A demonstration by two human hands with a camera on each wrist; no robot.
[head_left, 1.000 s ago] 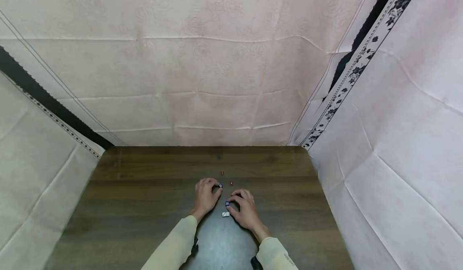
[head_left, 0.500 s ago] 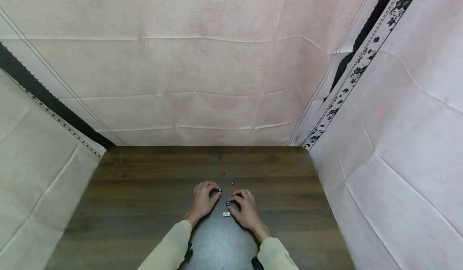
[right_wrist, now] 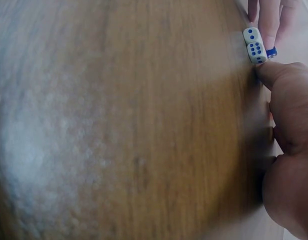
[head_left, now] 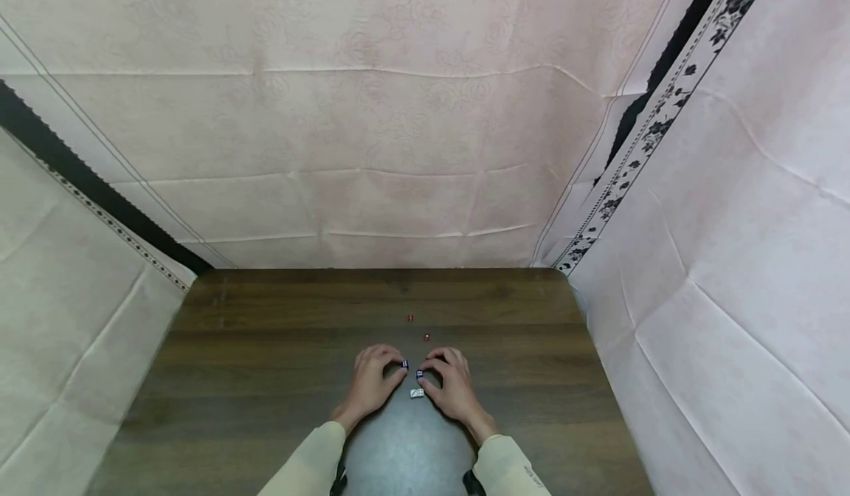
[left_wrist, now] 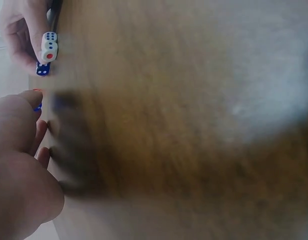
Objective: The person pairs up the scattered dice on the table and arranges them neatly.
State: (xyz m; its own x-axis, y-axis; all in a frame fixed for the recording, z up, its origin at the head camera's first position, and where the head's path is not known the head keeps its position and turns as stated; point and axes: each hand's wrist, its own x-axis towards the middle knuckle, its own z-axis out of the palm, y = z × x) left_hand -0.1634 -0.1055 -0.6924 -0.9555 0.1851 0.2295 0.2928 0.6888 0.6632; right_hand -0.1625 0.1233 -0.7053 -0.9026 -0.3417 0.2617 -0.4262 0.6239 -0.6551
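In the head view my left hand [head_left: 372, 379] pinches a blue die [head_left: 405, 364] between thumb and index finger. Facing it, my right hand [head_left: 454, 387] holds a second blue die [head_left: 420, 374] at its thumb and fingertips. The two blue dice are a small gap apart. Just on the near side of them, a pair of white dice [head_left: 417, 393] sits side by side on the table. The left wrist view shows the white dice [left_wrist: 49, 45] in front of my right fingers, while most of my left hand's blue die [left_wrist: 38, 107] is hidden behind its thumb.
Beyond the hands lie two red dice, one farther [head_left: 410, 318] and one nearer [head_left: 427, 337]. The brown wooden table [head_left: 265, 319] ends at a pale cloth backdrop [head_left: 372, 149], with more cloth hanging on both sides.
My left hand has drawn back toward me with its blue die, coming nearly level with the right hand's die. The right hand, white dice and red dice have stayed in place.
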